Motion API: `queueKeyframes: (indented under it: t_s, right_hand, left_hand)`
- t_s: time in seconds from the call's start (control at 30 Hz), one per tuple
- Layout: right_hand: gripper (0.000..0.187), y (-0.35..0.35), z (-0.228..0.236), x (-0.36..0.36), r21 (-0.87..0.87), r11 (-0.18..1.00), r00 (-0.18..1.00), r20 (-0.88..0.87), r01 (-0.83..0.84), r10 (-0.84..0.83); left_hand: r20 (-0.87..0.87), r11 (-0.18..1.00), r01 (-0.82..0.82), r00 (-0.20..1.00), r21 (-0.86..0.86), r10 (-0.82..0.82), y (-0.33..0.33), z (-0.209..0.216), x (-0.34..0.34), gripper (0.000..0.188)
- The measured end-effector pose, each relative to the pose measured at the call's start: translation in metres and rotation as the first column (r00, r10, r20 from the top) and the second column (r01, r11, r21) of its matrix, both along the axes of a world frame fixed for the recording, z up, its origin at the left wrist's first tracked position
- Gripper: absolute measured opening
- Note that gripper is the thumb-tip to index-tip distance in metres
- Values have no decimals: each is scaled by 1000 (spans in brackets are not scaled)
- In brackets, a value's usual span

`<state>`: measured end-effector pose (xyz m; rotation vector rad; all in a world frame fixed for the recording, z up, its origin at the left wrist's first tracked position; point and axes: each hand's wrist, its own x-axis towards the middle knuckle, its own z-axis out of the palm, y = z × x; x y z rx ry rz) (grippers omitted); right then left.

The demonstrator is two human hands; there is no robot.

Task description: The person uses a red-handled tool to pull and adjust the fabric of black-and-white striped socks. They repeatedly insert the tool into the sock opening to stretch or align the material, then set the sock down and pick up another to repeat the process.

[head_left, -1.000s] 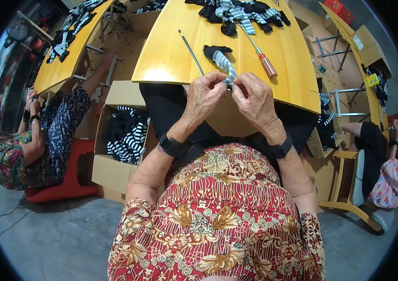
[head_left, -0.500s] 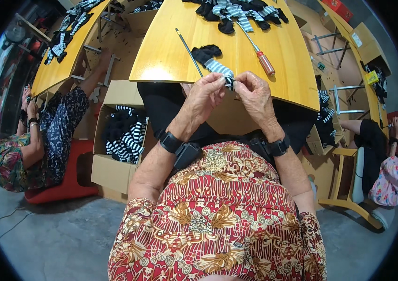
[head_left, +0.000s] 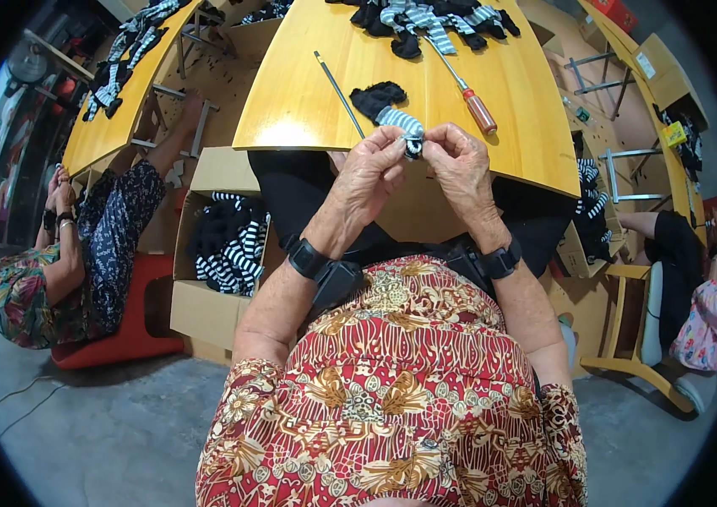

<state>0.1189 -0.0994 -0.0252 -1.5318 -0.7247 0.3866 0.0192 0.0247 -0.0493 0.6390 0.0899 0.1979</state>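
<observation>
A small knitted piece (head_left: 401, 121), grey and white striped with a fuzzy black end, lies partly on the table and reaches over its near edge. I cannot tell whether it is a sock or a glove. My left hand (head_left: 373, 166) pinches its near end between thumb and fingers. At the other side of that dark-rimmed opening, my right hand (head_left: 458, 169) is closed in a pinch at the edge. Left of the piece lies a thin dark rod (head_left: 340, 95). To its right is a screwdriver (head_left: 478, 111) with a red handle.
More striped and black knitted pieces (head_left: 426, 19) are heaped at the table's (head_left: 291, 93) far end. Cardboard boxes (head_left: 217, 317) of similar pieces stand at both sides below it. People work at side tables, one on a red chair (head_left: 122, 325) at left, another at right.
The near end of the knitted piece has turned slightly, so its dark-rimmed opening shows more. Both hands stay in nearly the same place.
</observation>
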Motion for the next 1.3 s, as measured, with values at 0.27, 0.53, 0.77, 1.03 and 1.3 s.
queueKeyframes:
  t_s: [0.27, 0.53, 0.77, 1.03, 1.3]
  right_hand:
    - [4, -7, 8, -3, 35, 999, 988, 155, 17, -22]
    - [4, -3, 19, -13, 23, 996, 913, 398, 84, -86]
    - [5, -4, 7, 2, -11, 999, 976, 215, 44, -41]
    - [10, -19, 10, 3, 53, 987, 921, -355, -154, 163]
    - [10, -20, 4, 6, 123, 990, 916, -386, -69, 112]
  left_hand:
    - [31, 806, -292, 946, 515, 323, -13, 19, -2, 20]
    - [-81, 825, -198, 956, 529, 281, -10, 25, -3, 17]
    - [-128, 987, 70, 990, 143, -52, 3, 8, -3, 16]
    - [-15, 783, -146, 981, 604, 194, 2, 18, -3, 13]
    - [-76, 748, -120, 972, 653, 222, -8, 21, -2, 14]
